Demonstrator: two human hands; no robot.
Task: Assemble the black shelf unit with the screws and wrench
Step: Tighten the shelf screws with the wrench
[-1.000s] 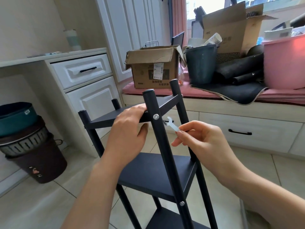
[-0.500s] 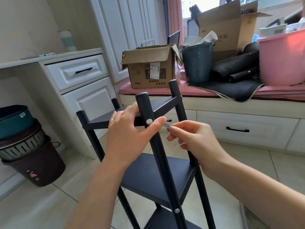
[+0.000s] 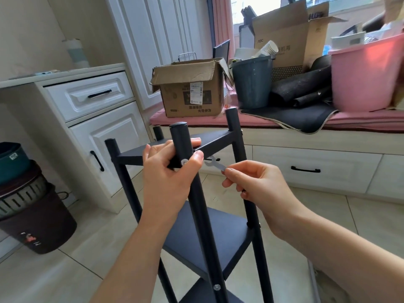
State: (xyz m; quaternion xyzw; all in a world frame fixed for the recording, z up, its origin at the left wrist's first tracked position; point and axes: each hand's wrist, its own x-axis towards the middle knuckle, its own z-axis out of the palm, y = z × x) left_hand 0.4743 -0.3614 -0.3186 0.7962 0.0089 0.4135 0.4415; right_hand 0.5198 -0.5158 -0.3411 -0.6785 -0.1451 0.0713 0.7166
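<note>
Tightening top screw (image 3: 185, 161): left hand (image 3: 169, 178) gripping post (image 3: 192, 193), thumb beside screw; right hand (image 3: 260, 186) pinching wrench (image 3: 213, 164); next, probably seating wrench on head.

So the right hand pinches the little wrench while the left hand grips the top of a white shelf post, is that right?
Not quite: the head view shows the post is black, not white. The rest holds: the right hand pinches the little wrench while the left hand grips the post's top.
</note>
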